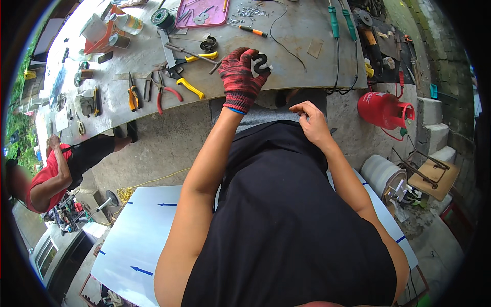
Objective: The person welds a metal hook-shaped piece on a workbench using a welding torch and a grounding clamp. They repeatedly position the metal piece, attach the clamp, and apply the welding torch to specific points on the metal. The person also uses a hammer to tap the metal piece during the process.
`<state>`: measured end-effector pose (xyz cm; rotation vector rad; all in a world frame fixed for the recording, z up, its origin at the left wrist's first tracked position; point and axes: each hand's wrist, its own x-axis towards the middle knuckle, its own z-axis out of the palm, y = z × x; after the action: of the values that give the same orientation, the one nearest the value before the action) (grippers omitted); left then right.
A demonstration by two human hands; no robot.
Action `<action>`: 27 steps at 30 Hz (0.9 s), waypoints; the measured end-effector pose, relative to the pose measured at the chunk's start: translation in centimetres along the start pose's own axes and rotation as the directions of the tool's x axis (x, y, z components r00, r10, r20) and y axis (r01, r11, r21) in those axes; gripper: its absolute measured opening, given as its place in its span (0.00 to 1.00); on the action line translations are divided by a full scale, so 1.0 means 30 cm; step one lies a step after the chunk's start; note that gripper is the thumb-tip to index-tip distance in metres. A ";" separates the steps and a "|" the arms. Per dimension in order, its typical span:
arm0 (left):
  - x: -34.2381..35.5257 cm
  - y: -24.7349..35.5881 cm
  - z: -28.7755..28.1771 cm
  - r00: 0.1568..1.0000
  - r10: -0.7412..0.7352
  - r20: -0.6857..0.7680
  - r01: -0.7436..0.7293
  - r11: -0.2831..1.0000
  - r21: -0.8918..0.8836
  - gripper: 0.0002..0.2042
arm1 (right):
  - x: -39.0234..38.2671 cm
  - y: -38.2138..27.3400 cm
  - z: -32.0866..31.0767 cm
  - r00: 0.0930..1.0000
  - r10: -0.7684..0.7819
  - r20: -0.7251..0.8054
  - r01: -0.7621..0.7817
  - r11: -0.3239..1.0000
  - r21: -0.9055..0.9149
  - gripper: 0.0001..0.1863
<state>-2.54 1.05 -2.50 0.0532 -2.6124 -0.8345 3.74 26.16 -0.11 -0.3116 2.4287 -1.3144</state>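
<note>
My left hand (pixel 239 77), in a red and black knit glove, is closed over the near edge of the metal table (pixel 286 77). Pinched at its fingertips is a black S-shaped metal piece (pixel 261 64), with a small white spot at its right side. My bare right hand (pixel 314 124) hovers before my body, off the table, fingers loosely bent and apart, with nothing visible in it. A similar black curved piece (pixel 208 44) lies beyond the left hand. Beside that hand are a metal rod tool (pixel 192 54) and yellow-handled cutters (pixel 190 88).
Red-handled pliers (pixel 169 94) and orange-handled pliers (pixel 134 97) lie leftward. A pink tray (pixel 217 19) and an orange screwdriver (pixel 253 31) are farther back. Two green-handled cables (pixel 334 23) cross the right side. A red gas cylinder (pixel 381 110) stands right; a person in red (pixel 51 176) is at left.
</note>
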 end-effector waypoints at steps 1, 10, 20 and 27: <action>0.007 0.013 -0.016 0.999 0.017 -0.028 -0.017 1.000 -0.005 0.36 | 0.003 0.000 0.003 1.000 -0.004 0.001 0.004 1.000 0.005 0.18; 0.035 0.088 -0.122 0.997 0.071 -0.024 -0.072 0.996 -0.050 0.37 | 0.025 -0.003 0.005 0.999 -0.036 0.004 0.036 0.999 -0.002 0.18; 0.041 0.142 -0.165 0.994 0.096 -0.057 -0.100 0.992 -0.076 0.35 | 0.017 -0.007 0.007 0.999 -0.053 0.002 0.053 0.999 -0.001 0.18; 0.039 0.177 -0.202 0.995 0.086 -0.049 -0.088 0.995 -0.035 0.34 | 0.005 0.003 0.016 0.999 -0.054 0.005 0.054 0.999 0.005 0.18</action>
<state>-0.88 1.91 5.43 -0.0503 -2.5342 -0.8411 3.81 25.79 -0.46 -0.3812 2.4281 -1.3398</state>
